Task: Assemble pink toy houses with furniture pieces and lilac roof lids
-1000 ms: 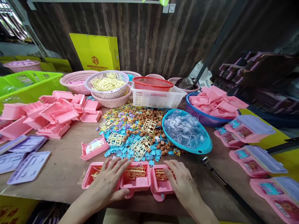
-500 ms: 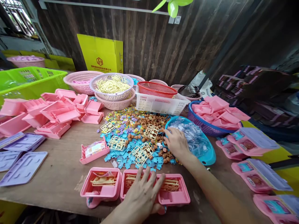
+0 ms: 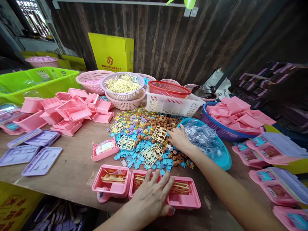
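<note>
At the near edge of the wooden table [image 3: 60, 179], the left hand [image 3: 150, 199] lies flat with fingers spread across the middle pink tray [image 3: 138, 186] of a row of three, covering most of it so that only a corner of the cream frame inside shows. The left-hand tray [image 3: 112, 184] beside it is open to view, with a cream plastic frame [image 3: 113, 178] lying in its compartment, and the right-hand tray [image 3: 184, 194] holds another cream frame, its near compartment bare. The trays' lower tabs hang past the table edge and are partly cut off from sight. Farther in, the right hand [image 3: 179, 139] reaches into the heap of small parts [image 3: 149, 134], palm down and fingers curled over brown pieces; whether it grips anything cannot be told, since the fingertips are hidden among the bits. The heap mixes blue squares, brown lumps, tiny coloured bits and several cream frames, too small to make out singly. Just beside the right hand sits a blue bowl [image 3: 223, 162] of clear plastic pieces, its near rim partly hidden by the forearm. Behind it a purple basket [image 3: 216, 128] holds pink lids. Round baskets stand at the back, one filled with cream sticks [image 3: 122, 85]. Lilac lids [image 3: 42, 160] lie to the left, and packed pink sets [image 3: 274, 150] at the right run out of the picture.
</note>
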{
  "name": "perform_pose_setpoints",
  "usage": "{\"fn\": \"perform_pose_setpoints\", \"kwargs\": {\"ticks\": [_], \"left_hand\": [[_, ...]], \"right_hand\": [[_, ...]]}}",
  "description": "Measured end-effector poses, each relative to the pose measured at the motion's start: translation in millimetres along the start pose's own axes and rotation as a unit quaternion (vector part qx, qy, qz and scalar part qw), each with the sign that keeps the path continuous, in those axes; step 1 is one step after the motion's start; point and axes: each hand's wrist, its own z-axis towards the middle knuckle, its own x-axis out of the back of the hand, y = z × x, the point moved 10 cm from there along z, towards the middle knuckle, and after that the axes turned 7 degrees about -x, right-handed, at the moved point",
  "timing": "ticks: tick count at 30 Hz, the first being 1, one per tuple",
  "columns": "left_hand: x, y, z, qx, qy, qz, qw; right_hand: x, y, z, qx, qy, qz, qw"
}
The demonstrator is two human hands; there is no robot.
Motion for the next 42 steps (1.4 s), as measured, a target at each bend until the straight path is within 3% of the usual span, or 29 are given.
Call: {"fn": "perform_pose_setpoints", "kwargs": {"ticks": [6,18,23,27,35,39,42], "left_hand": [[4.7,-1,-3,0.009,0.011,-0.01,1.0],[13.5,2,-3,0.003,0.027,-0.016,1.0],[11.6,0,-3,0.006,0.022,-0.02,1.0],[8.2,-2,-5,0.007,0.021,-0.034,0.999],[7.5,-3,-6,0.021,0.005,-0.084,0.996],[21.6,-5,-5,0.021,0.055,-0.156,0.986],[44.5,-24,-5,0.06,0.174,-0.291,0.939]], "right_hand": [[6,-22,-26,0.064,-0.019,0.069,0.995],[5,-43,-44,0.136,0.012,0.138,0.981],[13,-10,-46,0.057,0.054,0.104,0.991],[17,21,-26,-0.028,0.074,0.06,0.995],[-3,10,19,-0.036,-0.012,0.069,0.997],[10,16,3,-0.046,-0.052,0.139,0.988],[28,14,-28,-0.026,-0.089,0.207,0.974]]}}
